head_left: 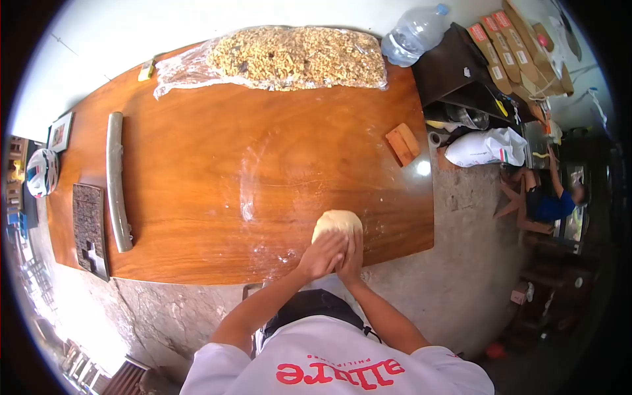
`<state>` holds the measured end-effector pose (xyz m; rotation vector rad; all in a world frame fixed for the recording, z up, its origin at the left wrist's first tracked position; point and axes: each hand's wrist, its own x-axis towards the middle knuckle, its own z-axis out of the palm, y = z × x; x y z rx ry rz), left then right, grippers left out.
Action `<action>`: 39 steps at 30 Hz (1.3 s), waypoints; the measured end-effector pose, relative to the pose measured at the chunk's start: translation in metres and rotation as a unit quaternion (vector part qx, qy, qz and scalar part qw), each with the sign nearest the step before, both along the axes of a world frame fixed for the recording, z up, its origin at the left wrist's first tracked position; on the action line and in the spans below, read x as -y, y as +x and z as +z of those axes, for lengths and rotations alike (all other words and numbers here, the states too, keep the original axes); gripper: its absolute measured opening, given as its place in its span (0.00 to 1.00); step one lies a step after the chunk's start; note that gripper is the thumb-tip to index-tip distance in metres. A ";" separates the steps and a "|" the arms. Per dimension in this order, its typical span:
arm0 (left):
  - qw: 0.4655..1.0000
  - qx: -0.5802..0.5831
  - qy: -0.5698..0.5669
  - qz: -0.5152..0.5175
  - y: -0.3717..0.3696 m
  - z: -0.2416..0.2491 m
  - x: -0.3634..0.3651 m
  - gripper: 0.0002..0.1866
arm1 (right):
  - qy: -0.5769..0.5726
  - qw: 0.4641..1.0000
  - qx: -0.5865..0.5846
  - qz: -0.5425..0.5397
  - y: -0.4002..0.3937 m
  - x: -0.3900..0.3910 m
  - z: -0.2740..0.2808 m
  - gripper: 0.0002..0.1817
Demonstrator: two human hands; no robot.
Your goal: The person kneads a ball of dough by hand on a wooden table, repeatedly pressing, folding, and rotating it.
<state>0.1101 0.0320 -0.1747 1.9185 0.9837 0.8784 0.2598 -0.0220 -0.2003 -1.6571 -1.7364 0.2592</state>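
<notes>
A pale ball of dough point(338, 220) sits near the front edge of the wooden table point(197, 151). My left hand point(324, 255) lies over its near left side, fingers together and pointing toward the right. Against its near right side is my right hand point(351, 253), its fingers cupped along the dough. Both hands touch each other and grip the dough from the front, hiding its lower part. White flour smears point(247, 191) mark the wood to the left of the dough.
A plastic bag of yellowish pieces point(296, 58) lies along the back edge, beside a large water bottle point(415, 36). A wooden block point(402, 145) is at right. A long grey tube point(116, 181) and a dark textured slab point(89, 224) lie left. Another person point(553, 201) sits far right.
</notes>
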 end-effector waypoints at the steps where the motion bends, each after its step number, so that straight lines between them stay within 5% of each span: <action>1: 0.997 -0.041 0.046 -0.056 0.000 -0.009 0.006 0.24 | 0.006 1.000 0.002 0.010 0.005 0.008 -0.010 0.33; 3: 0.986 -0.077 0.085 -0.120 0.004 -0.021 -0.003 0.24 | -0.035 0.999 0.030 -0.013 0.006 -0.005 -0.010 0.33; 6: 0.985 -0.098 0.136 -0.029 0.022 -0.050 -0.060 0.26 | -0.093 0.989 0.099 -0.053 0.007 -0.067 -0.005 0.33; 9: 0.991 -0.128 0.025 -0.018 0.020 -0.037 -0.154 0.27 | -0.205 0.959 0.178 -0.077 0.000 -0.158 0.017 0.32; 14: 0.952 -0.219 0.056 0.205 0.031 -0.037 -0.284 0.24 | -0.139 0.970 0.150 -0.128 -0.006 -0.316 0.018 0.28; 18: 0.925 -0.259 0.103 0.259 0.044 -0.044 -0.349 0.23 | -0.072 0.978 0.074 -0.182 -0.001 -0.404 0.010 0.24; 19: 0.942 -0.191 0.086 0.262 0.044 -0.044 -0.347 0.22 | -0.066 0.978 0.065 -0.185 0.003 -0.411 0.010 0.24; 22: 0.977 0.004 -0.026 0.210 0.039 -0.036 -0.310 0.22 | -0.076 0.987 -0.138 0.039 0.031 -0.419 -0.004 0.19; 23: 0.983 0.029 -0.063 0.170 0.039 -0.029 -0.287 0.24 | -0.073 0.894 -0.414 0.157 0.052 -0.420 -0.022 0.20; 25: 0.976 0.070 -0.090 0.183 0.043 -0.016 -0.230 0.26 | -0.140 0.721 -0.678 0.039 0.077 -0.389 0.031 0.22; 27: 0.965 0.092 -0.123 0.210 0.040 -0.009 -0.171 0.26 | -0.156 0.837 -0.524 -0.020 0.112 -0.349 0.046 0.24; 28: 0.966 0.085 -0.117 0.213 0.038 -0.012 -0.152 0.26 | -0.149 0.838 -0.525 -0.016 0.110 -0.335 0.032 0.24; 31: 0.962 0.067 -0.168 0.204 0.036 0.001 -0.109 0.27 | -0.144 0.965 -0.212 -0.053 0.078 -0.295 -0.005 0.28; 32: 0.959 0.082 -0.154 0.222 0.033 0.005 -0.103 0.26 | -0.176 0.980 -0.082 -0.041 0.045 -0.282 0.007 0.30; 34: 0.937 0.096 -0.175 0.285 0.014 -0.011 -0.087 0.26 | -0.104 0.988 -0.114 -0.022 0.005 -0.253 0.028 0.33; 37: 0.891 0.115 -0.192 0.394 -0.019 -0.019 -0.075 0.26 | 0.015 0.998 0.026 0.064 -0.029 -0.171 0.046 0.37; 39: 0.882 0.119 -0.177 0.421 -0.039 -0.022 -0.073 0.24 | -0.048 0.987 0.053 0.142 -0.031 -0.103 0.042 0.38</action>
